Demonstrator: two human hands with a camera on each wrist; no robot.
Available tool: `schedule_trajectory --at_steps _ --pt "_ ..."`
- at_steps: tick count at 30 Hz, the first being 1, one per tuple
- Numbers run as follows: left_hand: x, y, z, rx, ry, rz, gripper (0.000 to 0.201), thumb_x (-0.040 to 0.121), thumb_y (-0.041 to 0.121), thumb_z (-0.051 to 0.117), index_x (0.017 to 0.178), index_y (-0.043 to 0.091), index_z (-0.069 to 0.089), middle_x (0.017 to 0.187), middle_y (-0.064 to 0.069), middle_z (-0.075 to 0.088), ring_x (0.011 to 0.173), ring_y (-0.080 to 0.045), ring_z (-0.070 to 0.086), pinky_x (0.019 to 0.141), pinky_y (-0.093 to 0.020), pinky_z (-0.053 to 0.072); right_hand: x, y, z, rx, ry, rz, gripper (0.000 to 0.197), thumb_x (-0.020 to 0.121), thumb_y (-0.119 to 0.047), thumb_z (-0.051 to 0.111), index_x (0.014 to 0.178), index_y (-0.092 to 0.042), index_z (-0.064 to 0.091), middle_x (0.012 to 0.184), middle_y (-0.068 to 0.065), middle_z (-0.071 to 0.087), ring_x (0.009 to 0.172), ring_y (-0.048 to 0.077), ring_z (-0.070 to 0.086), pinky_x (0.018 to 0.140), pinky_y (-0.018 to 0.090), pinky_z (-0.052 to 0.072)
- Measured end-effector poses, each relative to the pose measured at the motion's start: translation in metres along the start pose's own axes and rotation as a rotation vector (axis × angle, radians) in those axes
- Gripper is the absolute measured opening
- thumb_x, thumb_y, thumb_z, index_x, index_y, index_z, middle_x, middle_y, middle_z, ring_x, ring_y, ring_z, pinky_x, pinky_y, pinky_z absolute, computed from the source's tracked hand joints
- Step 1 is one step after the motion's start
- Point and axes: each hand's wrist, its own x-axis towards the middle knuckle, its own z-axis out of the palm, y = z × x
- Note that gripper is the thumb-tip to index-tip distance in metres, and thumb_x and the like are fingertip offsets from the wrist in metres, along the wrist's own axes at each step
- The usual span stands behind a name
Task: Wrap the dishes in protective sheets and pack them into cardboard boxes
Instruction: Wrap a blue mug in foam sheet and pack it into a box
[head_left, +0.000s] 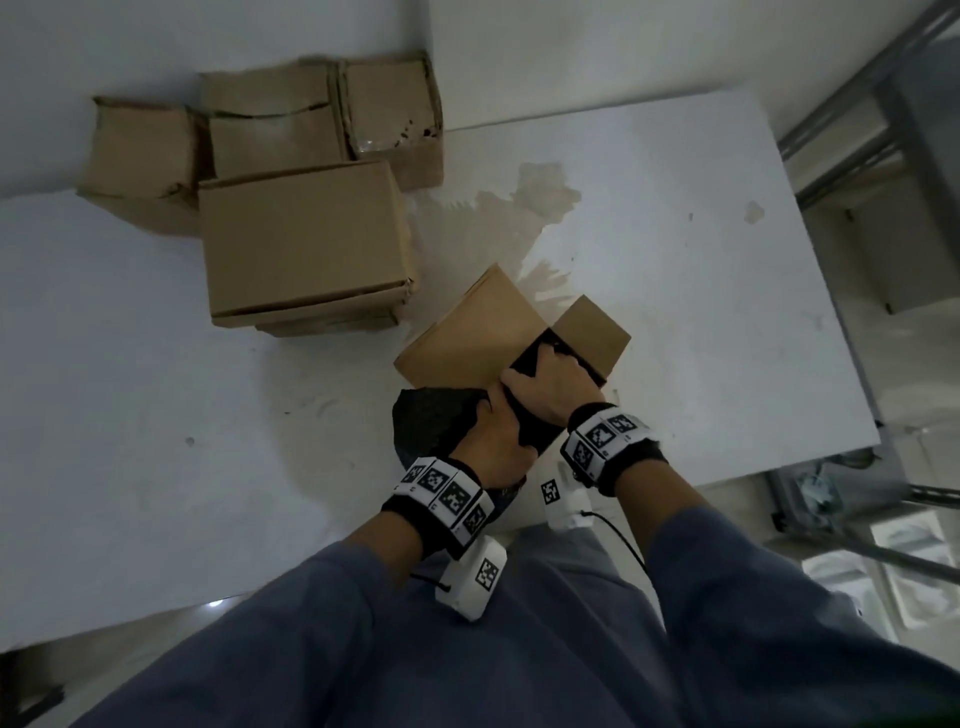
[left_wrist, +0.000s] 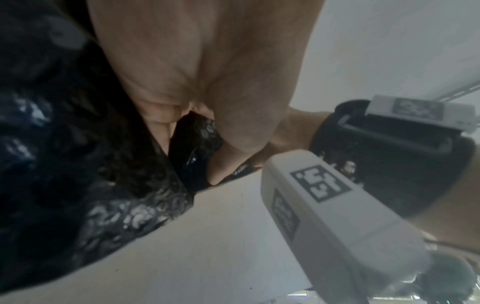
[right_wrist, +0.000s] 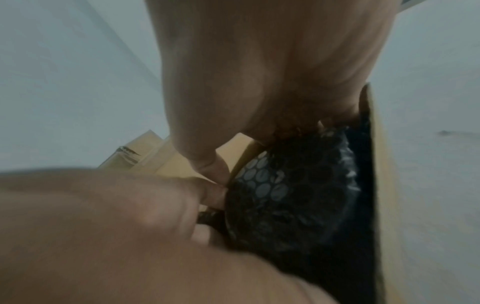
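A dish bundle wrapped in black bubble wrap (head_left: 431, 423) lies at the mouth of an open cardboard box (head_left: 467, 332) near the table's front edge. Part of the bundle is inside the box, and the dish itself is hidden. My left hand (head_left: 496, 434) grips the near end of the wrap, and in the left wrist view its thumb and fingers pinch a fold of the bubble wrap (left_wrist: 194, 144). My right hand (head_left: 545, 376) curls over the top of the bundle at the box opening. In the right wrist view the bubble wrap (right_wrist: 293, 197) sits against a box flap (right_wrist: 381, 185).
Several closed cardboard boxes (head_left: 301, 244) are stacked at the back left of the white table (head_left: 701, 312). A brown stain (head_left: 540, 197) marks the tabletop behind the open box. Metal shelving (head_left: 883, 130) stands beyond the table's right edge.
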Motion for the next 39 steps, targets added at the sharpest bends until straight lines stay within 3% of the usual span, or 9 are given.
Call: schedule_trajectory --at_steps 4,14,17,20,23,25,28,32,39 --pt "-0.001 -0.002 -0.004 0.058 0.022 0.035 0.095 0.086 0.024 0.067 0.153 0.008 0.001 0.153 -0.019 0.025 0.137 -0.033 0.035 0.113 -0.038 0.032 -0.002 0.001 -0.012 0.054 0.028 0.017 0.047 0.091 -0.053 0.051 0.11 -0.01 0.058 0.109 0.012 0.06 0.09 0.029 0.06 0.073 0.035 0.051" --pt "0.014 0.013 -0.03 0.35 -0.076 0.196 0.084 0.082 0.035 0.072 0.149 0.024 0.022 0.143 -0.018 0.032 0.12 -0.039 0.05 0.092 -0.037 0.044 -0.04 0.028 -0.007 -0.094 0.088 0.136 0.021 0.097 -0.023 0.045 0.096 -0.003 0.052 0.116 0.022 0.058 0.106 0.04 0.058 0.076 0.035 0.043" --pt "0.022 0.024 -0.027 0.39 -0.09 0.23 0.084 0.079 0.04 0.073 0.147 0.029 0.026 0.145 -0.017 0.031 0.122 -0.039 0.048 0.095 -0.04 0.044 -0.038 0.038 -0.008 0.01 0.083 0.197 0.031 0.096 -0.02 0.047 0.116 0.003 0.052 0.126 0.024 0.055 0.113 0.039 0.056 0.085 0.038 0.046" --pt "0.032 0.043 -0.027 0.461 -0.06 0.246 0.079 0.071 0.047 0.079 0.135 0.031 0.034 0.136 -0.014 0.036 0.114 -0.038 0.052 0.091 -0.045 0.05 -0.035 0.047 0.005 0.185 0.014 0.267 0.059 0.098 -0.022 0.048 0.148 0.001 0.027 0.139 0.024 0.048 0.125 0.038 0.051 0.099 0.041 0.043" --pt "0.047 0.063 -0.033 0.573 -0.043 0.247 0.075 0.067 0.038 0.083 0.124 0.03 0.035 0.128 -0.011 0.035 0.106 -0.037 0.053 0.084 -0.046 0.052 -0.019 0.055 0.008 0.322 -0.087 0.276 0.065 0.098 -0.028 0.045 0.15 0.001 0.019 0.143 0.019 0.045 0.127 0.036 0.048 0.1 0.039 0.042" --pt "0.059 0.075 -0.037 0.634 -0.039 0.289 0.072 0.071 0.026 0.081 0.128 0.029 0.037 0.133 -0.012 0.031 0.111 -0.039 0.051 0.089 -0.047 0.05 -0.011 0.057 -0.005 0.425 -0.115 0.279 0.055 0.093 -0.033 0.048 0.137 -0.001 0.04 0.133 0.018 0.055 0.116 0.035 0.056 0.091 0.041 0.049" --pt "0.07 0.094 -0.043 0.738 -0.028 0.373 0.068 0.081 0.017 0.07 0.141 0.031 0.042 0.147 -0.013 0.025 0.131 -0.041 0.038 0.103 -0.05 0.044 -0.015 0.052 -0.04 0.261 -0.067 0.181 0.038 0.094 -0.024 0.048 0.122 0.0 0.057 0.117 0.021 0.062 0.106 0.037 0.062 0.085 0.039 0.054" --pt "0.067 0.103 -0.032 0.751 0.089 0.369 0.066 0.084 0.009 0.061 0.143 0.03 0.039 0.14 -0.016 0.027 0.12 -0.041 0.041 0.092 -0.052 0.048 -0.015 0.053 -0.073 -0.098 0.133 -0.053 0.028 0.091 -0.012 0.051 0.117 -0.001 0.057 0.115 0.02 0.061 0.104 0.037 0.061 0.08 0.036 0.049" --pt "0.065 0.091 -0.006 0.176 0.324 0.212 0.078 0.078 -0.001 0.067 0.147 0.008 0.03 0.141 -0.016 0.028 0.116 -0.039 0.05 0.1 -0.04 0.047 0.017 0.053 -0.081 -0.181 0.113 -0.497 0.049 0.09 0.002 0.052 0.138 -0.004 0.047 0.139 0.018 0.045 0.117 0.036 0.055 0.096 0.04 0.047"
